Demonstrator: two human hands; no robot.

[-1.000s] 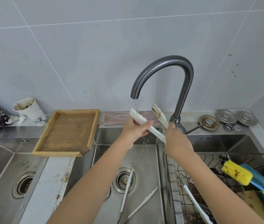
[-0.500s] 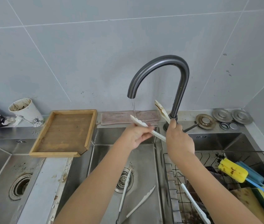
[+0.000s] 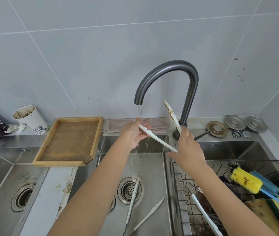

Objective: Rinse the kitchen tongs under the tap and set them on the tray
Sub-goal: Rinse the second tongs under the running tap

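**Tongs held spread under a thin stream**

Tongs of white plastic [image 3: 157,139], opened in a wide V, are held up over the middle steel sink basin [image 3: 149,166], just below the spout of the dark grey gooseneck tap [image 3: 167,72]. A thin stream of water [image 3: 140,113] falls from the spout onto the tip of the left arm of the tongs, and drops scatter below it. The right arm of the tongs points up and away, its tip stained brown, beside the tap's upright stem.

The left hand [image 3: 135,133] holds the wet left tip, with thumb above and fingers beneath it. The right hand [image 3: 188,149] is clamped on the hinge end of the tongs, fingers curled round it, at the right edge of the basin.

A shallow wooden tray [image 3: 46,155] sits on the steel desk to the left of the basin, well apart from the tongs, one corner overhanging the sink edge.

On the floor of the middle basin lies a second pair of white tongs [image 3: 136,201], one arm crossing the round drain strainer [image 3: 129,190]. A black wire rack [image 3: 178,189] fills the right basin, holding a yellow sponge brush with a blue handle [image 3: 246,183] and another white utensil [image 3: 205,215]. A stained white paper cup [image 3: 28,118] stands far left against the grey tiled wall, and a folded pinkish cloth [image 3: 154,125] lies behind the basin.
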